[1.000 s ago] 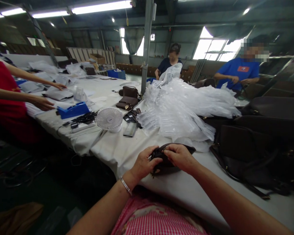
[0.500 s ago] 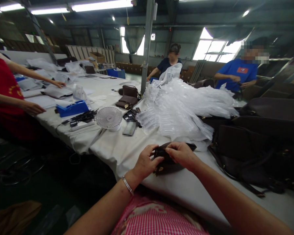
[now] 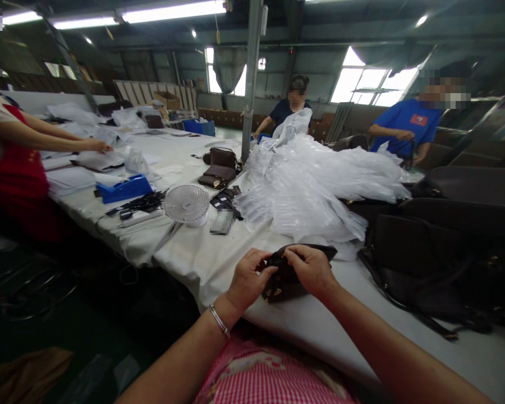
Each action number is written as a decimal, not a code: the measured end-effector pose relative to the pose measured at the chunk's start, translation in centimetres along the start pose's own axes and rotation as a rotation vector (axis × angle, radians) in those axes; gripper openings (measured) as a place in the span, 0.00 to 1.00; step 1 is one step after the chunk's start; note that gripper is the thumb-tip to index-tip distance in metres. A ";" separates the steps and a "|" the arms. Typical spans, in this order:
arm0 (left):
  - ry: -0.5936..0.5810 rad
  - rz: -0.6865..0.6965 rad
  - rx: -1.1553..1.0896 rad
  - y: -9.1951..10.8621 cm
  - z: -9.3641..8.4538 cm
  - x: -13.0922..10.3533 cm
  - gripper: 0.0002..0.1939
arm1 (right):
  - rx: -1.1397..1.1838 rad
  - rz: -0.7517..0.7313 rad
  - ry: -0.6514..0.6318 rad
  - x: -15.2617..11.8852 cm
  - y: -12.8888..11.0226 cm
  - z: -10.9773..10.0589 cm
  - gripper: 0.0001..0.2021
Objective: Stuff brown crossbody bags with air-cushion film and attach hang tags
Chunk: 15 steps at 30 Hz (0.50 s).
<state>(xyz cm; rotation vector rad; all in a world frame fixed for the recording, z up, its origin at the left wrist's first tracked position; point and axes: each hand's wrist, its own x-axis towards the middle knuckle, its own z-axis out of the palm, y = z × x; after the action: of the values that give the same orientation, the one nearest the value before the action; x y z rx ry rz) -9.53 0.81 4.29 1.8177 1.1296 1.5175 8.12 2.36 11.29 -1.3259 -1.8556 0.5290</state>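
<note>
A dark brown handbag (image 3: 292, 283) with a small gold fitting rests near the table's front edge, in both my hands. My left hand (image 3: 249, 278) grips its left end between thumb and fingers. From the right, my right hand (image 3: 311, 269) pinches the bag's upper edge; exactly which part lies between its fingertips is hidden. Beyond my hands lies a heap of clear plastic bags (image 3: 307, 191). A second brown bag (image 3: 219, 168) with a gold clasp sits farther back on the white-covered table (image 3: 193, 252).
A white fan (image 3: 187, 203), a blue tape dispenser (image 3: 124, 188) and dark tags (image 3: 227, 200) lie left of the heap. Several dark bags (image 3: 429, 252) are piled at right. A metal post (image 3: 249, 84) rises behind. Three co-workers stand around the table.
My hands shift slightly on the handbag, whose front tilts a little more into view. The co-worker in red at left brings both hands together over the packages.
</note>
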 end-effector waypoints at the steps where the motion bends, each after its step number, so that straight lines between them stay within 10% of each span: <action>1: -0.007 -0.023 -0.024 0.0 0.1 0.0 0.13 | 0.002 0.023 0.005 0.0 -0.1 0.0 0.14; 15: 0.025 -0.004 0.042 0.9 1.0 0.9 0.06 | 0.563 0.461 -0.065 -0.2 -0.7 1.3 0.14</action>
<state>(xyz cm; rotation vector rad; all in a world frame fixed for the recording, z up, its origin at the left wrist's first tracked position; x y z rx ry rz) -8.27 1.20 5.21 1.8281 1.1848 1.5289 6.75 2.07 10.91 -1.3377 -1.2908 1.2425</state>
